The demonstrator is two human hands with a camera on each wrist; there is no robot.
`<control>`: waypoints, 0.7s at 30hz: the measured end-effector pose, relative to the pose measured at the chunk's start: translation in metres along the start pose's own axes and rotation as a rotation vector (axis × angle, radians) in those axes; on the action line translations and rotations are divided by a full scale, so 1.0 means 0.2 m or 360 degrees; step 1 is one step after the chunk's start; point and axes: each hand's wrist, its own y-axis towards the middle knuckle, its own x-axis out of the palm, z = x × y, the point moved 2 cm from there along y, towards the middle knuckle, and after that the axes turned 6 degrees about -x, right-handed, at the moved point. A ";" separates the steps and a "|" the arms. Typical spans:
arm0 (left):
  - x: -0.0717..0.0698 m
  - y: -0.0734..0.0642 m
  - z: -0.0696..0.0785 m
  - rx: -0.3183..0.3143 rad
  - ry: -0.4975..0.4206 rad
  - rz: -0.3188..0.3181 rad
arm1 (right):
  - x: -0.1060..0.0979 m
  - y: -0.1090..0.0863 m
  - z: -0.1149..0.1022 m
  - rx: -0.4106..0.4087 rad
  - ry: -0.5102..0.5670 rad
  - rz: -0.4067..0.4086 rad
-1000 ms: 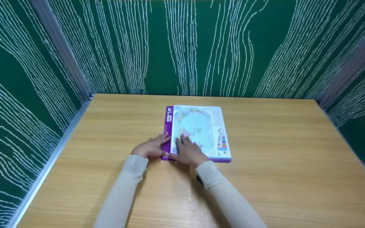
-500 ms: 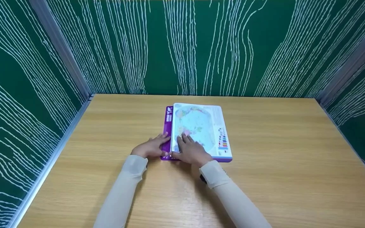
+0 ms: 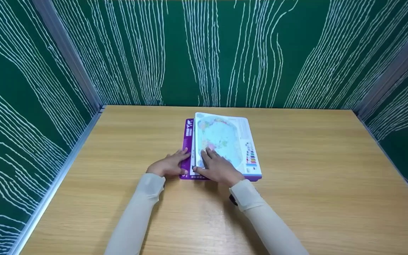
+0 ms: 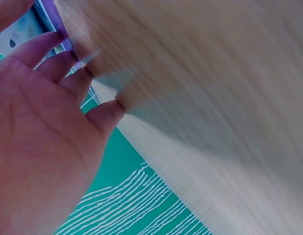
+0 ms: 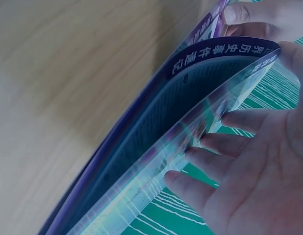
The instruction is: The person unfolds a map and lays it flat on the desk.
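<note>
A folded, glossy map (image 3: 225, 129) lies on the table, its light-blue upper panel over a purple-edged lower panel. My left hand (image 3: 166, 165) rests with spread fingers on the purple strip (image 3: 187, 141) at the map's left side. My right hand (image 3: 220, 169) holds the upper panel near its lower left corner, thumb at the edge and fingers across the printed face. In the right wrist view, the raised upper panel (image 5: 176, 139) bows away from the layers below, leaving a dark gap. Beneath it curves a purple border (image 5: 215, 53) with white characters; the left thumb (image 5: 239, 12) presses close by.
The wooden table (image 3: 313, 170) extends around the map. Green panels (image 3: 175, 53) with white wavy lines stand at the back and both sides, joined by grey metal posts (image 3: 71, 53). A dark band (image 3: 233, 200) shows at the right cuff.
My right hand has shifted slightly right, bringing the upper panel's left edge up and to the right. More of the layer beneath shows. My left hand has stayed in place.
</note>
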 end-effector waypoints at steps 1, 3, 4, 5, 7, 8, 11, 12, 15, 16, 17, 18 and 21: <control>0.00 0.00 0.00 0.0002 0.0002 -0.0005 | 0.00 0.00 0.00 -0.0006 0.0002 0.0008; 0.00 0.00 0.00 0.0006 -0.0002 -0.0005 | -0.01 -0.01 0.01 -0.0004 0.0012 0.0018; 0.00 0.00 0.00 0.0003 -0.0001 -0.0006 | -0.01 -0.02 0.02 0.0001 0.0023 0.0019; 0.00 0.00 0.00 -0.0001 0.0000 -0.0006 | -0.02 -0.02 0.03 -0.0001 0.0033 0.0024; 0.00 0.00 0.00 -0.0022 -0.0005 -0.0006 | -0.02 -0.03 0.04 -0.0011 0.0043 0.0029; 0.00 -0.01 0.00 -0.0033 -0.0009 -0.0006 | -0.03 -0.04 0.05 -0.0015 0.0054 0.0032; 0.00 -0.01 -0.01 -0.0073 -0.0021 -0.0003 | -0.04 -0.05 0.07 -0.0033 0.0097 0.0033; 0.00 -0.01 -0.01 -0.0085 -0.0025 -0.0001 | -0.04 -0.06 0.08 -0.0036 0.0114 0.0032; 0.00 -0.02 -0.01 -0.0105 -0.0033 0.0004 | -0.05 -0.07 0.10 -0.0035 0.0177 0.0035; 0.00 -0.01 -0.01 -0.0106 -0.0029 0.0003 | -0.06 -0.08 0.10 -0.0036 0.0192 0.0035; 0.00 -0.01 -0.01 -0.0110 -0.0031 0.0005 | -0.06 -0.08 0.11 -0.0034 0.0197 0.0033; 0.00 -0.01 -0.01 -0.0118 -0.0035 0.0007 | -0.06 -0.09 0.12 -0.0033 0.0201 0.0033; 0.01 0.00 -0.01 -0.0139 -0.0053 0.0011 | -0.07 -0.10 0.13 -0.0040 0.0220 0.0029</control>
